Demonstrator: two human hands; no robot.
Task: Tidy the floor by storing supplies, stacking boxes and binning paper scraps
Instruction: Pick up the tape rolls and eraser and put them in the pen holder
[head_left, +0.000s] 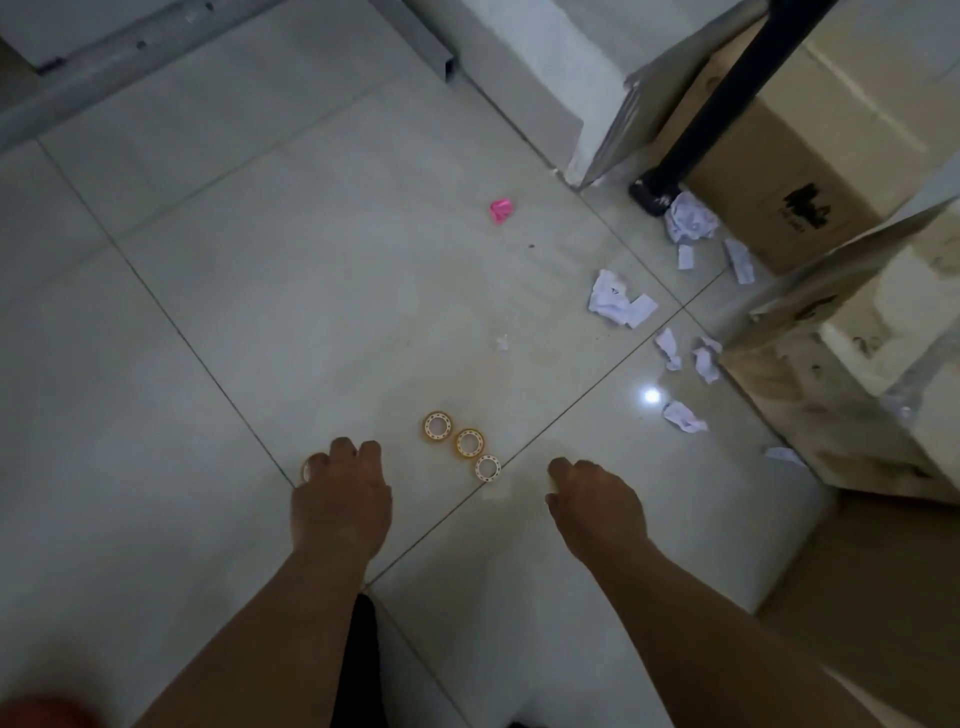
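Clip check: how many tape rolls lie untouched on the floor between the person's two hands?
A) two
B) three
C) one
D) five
B: three tape rolls lie in a slanting row on the floor between the left hand and the right hand. A fourth roll shows only partly under the left hand's curled fingers.

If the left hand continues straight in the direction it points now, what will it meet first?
Probably the pink scrap far ahead; the left hand, apparently holding a tape roll, passes left of the three rolls. Depth is unclear: it may touch the floor tile first.
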